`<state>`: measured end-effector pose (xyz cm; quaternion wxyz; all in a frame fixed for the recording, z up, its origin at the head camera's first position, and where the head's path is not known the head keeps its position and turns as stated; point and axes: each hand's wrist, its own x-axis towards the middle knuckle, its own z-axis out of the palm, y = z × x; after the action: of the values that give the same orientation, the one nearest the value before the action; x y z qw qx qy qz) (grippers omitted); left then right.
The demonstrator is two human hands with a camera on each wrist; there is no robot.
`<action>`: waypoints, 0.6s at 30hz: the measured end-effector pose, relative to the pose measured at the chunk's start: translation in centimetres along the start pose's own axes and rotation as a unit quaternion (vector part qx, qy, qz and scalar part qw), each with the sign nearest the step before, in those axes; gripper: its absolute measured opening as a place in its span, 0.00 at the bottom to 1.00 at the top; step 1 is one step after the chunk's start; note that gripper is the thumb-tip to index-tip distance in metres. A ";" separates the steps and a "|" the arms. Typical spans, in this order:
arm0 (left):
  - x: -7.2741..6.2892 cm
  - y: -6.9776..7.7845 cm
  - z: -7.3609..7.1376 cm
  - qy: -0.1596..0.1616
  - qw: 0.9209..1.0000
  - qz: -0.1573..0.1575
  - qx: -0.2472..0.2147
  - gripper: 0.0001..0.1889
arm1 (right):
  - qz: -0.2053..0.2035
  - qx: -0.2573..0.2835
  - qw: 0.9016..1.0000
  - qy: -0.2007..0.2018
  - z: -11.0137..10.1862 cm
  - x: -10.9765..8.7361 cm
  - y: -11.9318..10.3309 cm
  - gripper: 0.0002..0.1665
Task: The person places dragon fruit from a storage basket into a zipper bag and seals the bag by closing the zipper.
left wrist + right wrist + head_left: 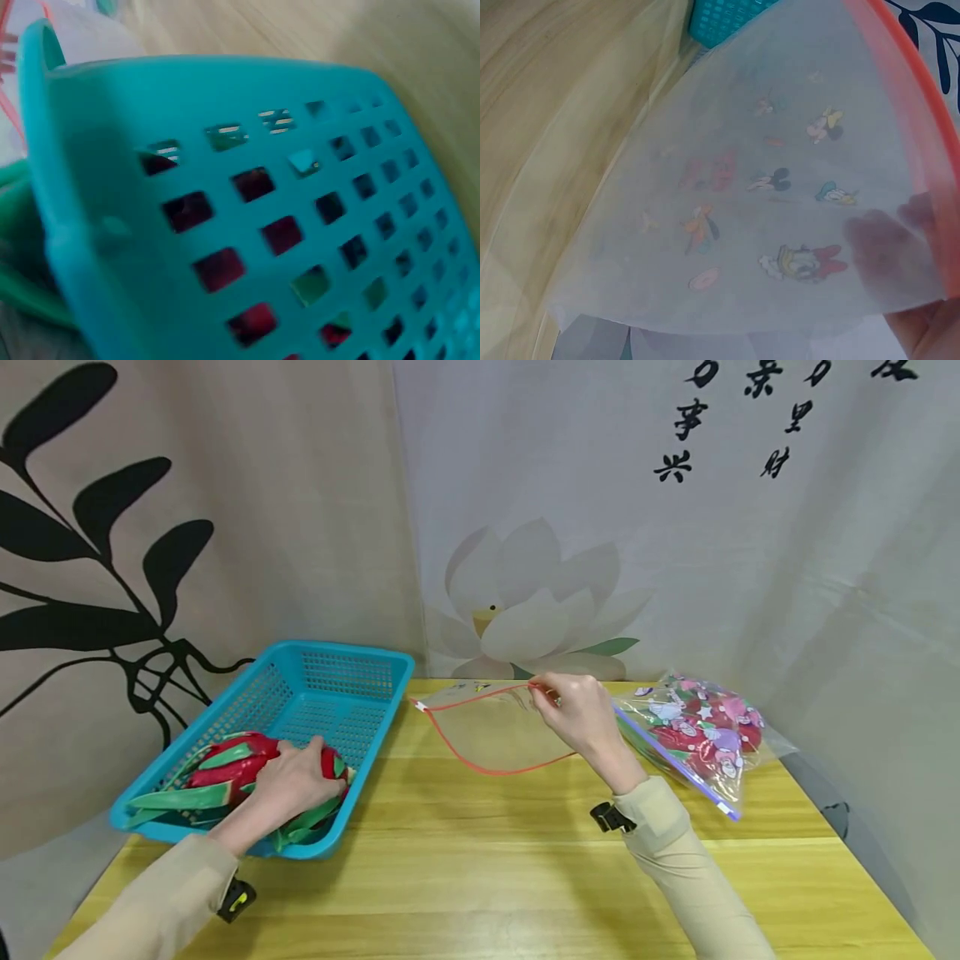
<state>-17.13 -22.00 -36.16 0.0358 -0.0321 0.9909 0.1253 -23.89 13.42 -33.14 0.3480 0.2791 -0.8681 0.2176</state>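
In the head view my left hand [296,785] is down inside a blue plastic basket [337,656], its fingers curled over a red dragon fruit [330,766] with green scales; the fingertips are partly hidden. Another red and green dragon fruit [228,768] lies to its left in the basket. My right hand [577,714] pinches the red-edged rim of a clear zip bag [498,731], whose mouth gapes toward me. Cartoon figures print the bag [780,225] in the right wrist view. The basket's perforated wall [225,97] fills the left wrist view, hiding the left hand.
A second clear bag [705,727] with a purple zip lies on the right of the wooden table [465,877], holding red and green items. Behind the table hangs a printed cloth [525,460].
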 end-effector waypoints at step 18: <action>-2.2 0.7 0.6 0.133 0.990 0.043 -0.036 0.35 | 0.006 -0.002 1.000 0.006 -0.2 0.0 0.3 0.07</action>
<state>-14.97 -21.08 -36.36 -0.1029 -0.0066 0.9823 0.1566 -24.01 13.75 -33.05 0.3526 0.2714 -0.8682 0.2196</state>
